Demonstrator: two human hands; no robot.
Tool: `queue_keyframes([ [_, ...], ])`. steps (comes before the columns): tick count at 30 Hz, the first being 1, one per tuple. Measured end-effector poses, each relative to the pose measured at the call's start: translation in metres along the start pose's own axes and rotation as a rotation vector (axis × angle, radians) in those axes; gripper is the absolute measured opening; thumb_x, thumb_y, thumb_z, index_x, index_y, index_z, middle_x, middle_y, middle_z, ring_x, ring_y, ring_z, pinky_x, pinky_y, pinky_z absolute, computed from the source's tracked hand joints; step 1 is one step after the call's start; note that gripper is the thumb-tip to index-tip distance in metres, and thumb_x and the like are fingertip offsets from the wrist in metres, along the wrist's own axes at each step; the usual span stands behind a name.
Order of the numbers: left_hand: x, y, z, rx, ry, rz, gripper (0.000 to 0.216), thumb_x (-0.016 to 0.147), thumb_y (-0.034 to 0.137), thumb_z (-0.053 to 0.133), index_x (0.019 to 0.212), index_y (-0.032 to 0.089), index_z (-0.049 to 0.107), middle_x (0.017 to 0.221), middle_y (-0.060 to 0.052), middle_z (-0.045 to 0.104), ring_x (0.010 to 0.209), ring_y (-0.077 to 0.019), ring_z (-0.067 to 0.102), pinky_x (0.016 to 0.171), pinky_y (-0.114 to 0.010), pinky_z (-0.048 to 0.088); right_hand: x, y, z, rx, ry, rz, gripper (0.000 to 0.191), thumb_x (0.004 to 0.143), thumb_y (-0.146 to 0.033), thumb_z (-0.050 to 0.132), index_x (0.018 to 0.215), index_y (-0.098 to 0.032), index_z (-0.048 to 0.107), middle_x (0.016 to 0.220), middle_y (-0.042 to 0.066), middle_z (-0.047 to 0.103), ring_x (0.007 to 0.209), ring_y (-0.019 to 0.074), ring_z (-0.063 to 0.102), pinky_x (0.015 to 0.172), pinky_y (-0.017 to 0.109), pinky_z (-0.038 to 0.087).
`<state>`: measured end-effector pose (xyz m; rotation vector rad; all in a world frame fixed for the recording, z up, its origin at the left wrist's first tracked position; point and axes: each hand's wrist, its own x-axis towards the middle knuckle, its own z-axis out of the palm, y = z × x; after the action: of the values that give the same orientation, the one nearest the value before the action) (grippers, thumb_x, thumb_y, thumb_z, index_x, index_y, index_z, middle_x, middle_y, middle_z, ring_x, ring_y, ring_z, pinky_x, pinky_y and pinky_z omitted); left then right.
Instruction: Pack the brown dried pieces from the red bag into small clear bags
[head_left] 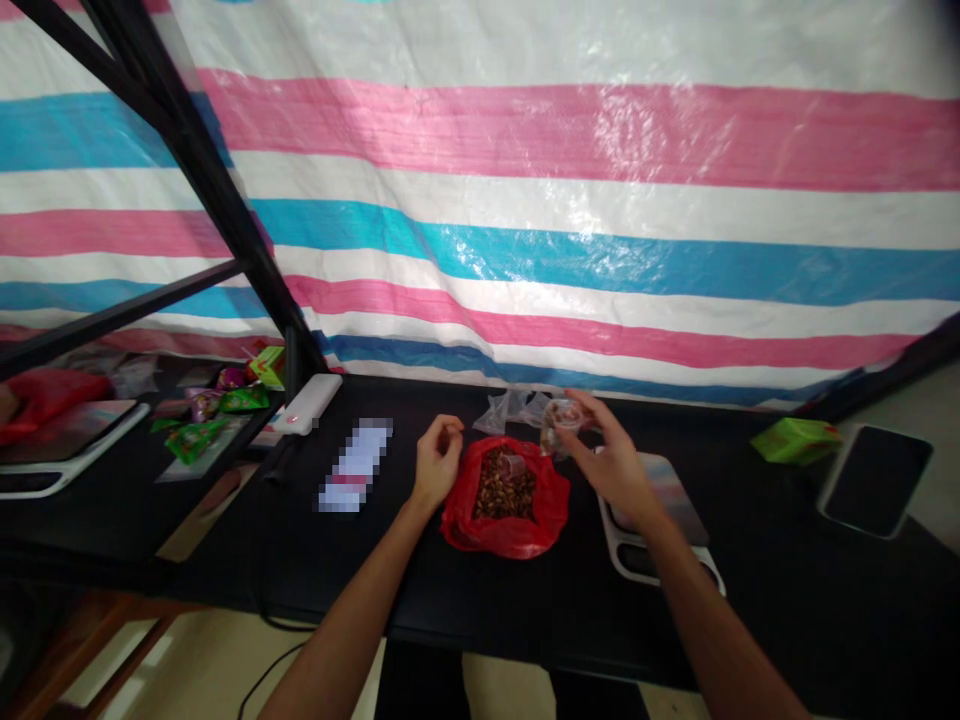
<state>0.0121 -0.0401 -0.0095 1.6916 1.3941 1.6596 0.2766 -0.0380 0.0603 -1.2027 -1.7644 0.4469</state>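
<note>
My right hand (611, 455) is closed around a small clear plastic bag (553, 428) with brownish contents, held above the table between the red bag and the scale. My left hand (439, 460) rests by the left rim of the red bag, its fingers curled in and nothing visible in them. Between my arms stands the red plastic bag (553, 512), its rim spread wide. Small brown beans or kernels (496, 498) fill it, and a small clear cup (512, 466) lies on top of them. Several empty-looking clear bags (517, 406) lie just behind.
Partly under my right forearm is a white and silver scale (637, 568). Farther right are a green box (796, 440) and an upright phone (876, 482). To the left lie a blurred-out screen (355, 465) and a white power strip (309, 404). Beyond a black frame post (217, 200) sits another scale (71, 455).
</note>
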Motion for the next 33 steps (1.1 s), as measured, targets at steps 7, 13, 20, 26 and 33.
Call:
queue_keyframes([
  [7,-0.005,0.009,0.012,-0.087,-0.206,-0.005,0.043,0.087,0.030,0.072,0.127,0.026,0.057,0.107,-0.005,0.063,0.079,-0.0154,0.061,0.070,-0.029,0.054,0.012,-0.021,0.087,0.241,-0.113,0.017,0.035,0.093,-0.036,0.063,0.125,-0.027,0.052,0.118,0.007,0.064,0.099,0.0230,0.065,0.093,0.041,0.055],
  [13,-0.003,0.004,0.010,0.002,-0.253,0.057,0.023,0.097,0.027,0.059,0.120,0.026,0.062,0.116,-0.009,0.066,0.108,-0.0237,0.062,0.094,-0.040,0.050,-0.008,-0.007,0.088,0.449,-0.213,0.105,0.044,0.091,-0.038,0.067,0.128,-0.029,0.045,0.119,0.006,0.064,0.093,0.0206,0.069,0.088,0.039,0.059],
  [20,0.002,0.009,0.005,0.058,-0.181,0.091,0.018,0.101,0.025,0.049,0.109,0.023,0.065,0.109,-0.008,0.068,0.106,-0.0227,0.060,0.094,-0.038,0.047,0.001,0.002,0.078,0.363,-0.105,0.051,0.015,0.097,-0.035,0.059,0.107,-0.024,0.064,0.099,0.004,0.070,0.089,0.0201,0.068,0.084,0.035,0.055],
  [26,0.000,0.013,0.005,-0.016,-0.230,-0.011,0.018,0.099,0.026,0.054,0.111,0.021,0.066,0.108,-0.006,0.071,0.102,-0.0201,0.066,0.093,-0.032,0.050,0.000,-0.001,0.076,0.219,-0.122,-0.020,0.011,0.096,-0.032,0.062,0.100,-0.024,0.068,0.093,0.002,0.069,0.081,0.0183,0.064,0.079,0.031,0.051],
  [33,-0.001,0.012,0.005,-0.205,-0.202,-0.124,0.022,0.096,0.030,0.060,0.115,0.020,0.066,0.110,-0.007,0.075,0.103,-0.0207,0.070,0.096,-0.033,0.053,-0.001,-0.003,0.078,0.147,-0.084,-0.011,0.016,0.101,-0.031,0.051,0.099,-0.024,0.065,0.095,0.004,0.069,0.091,0.0213,0.065,0.084,0.032,0.049],
])
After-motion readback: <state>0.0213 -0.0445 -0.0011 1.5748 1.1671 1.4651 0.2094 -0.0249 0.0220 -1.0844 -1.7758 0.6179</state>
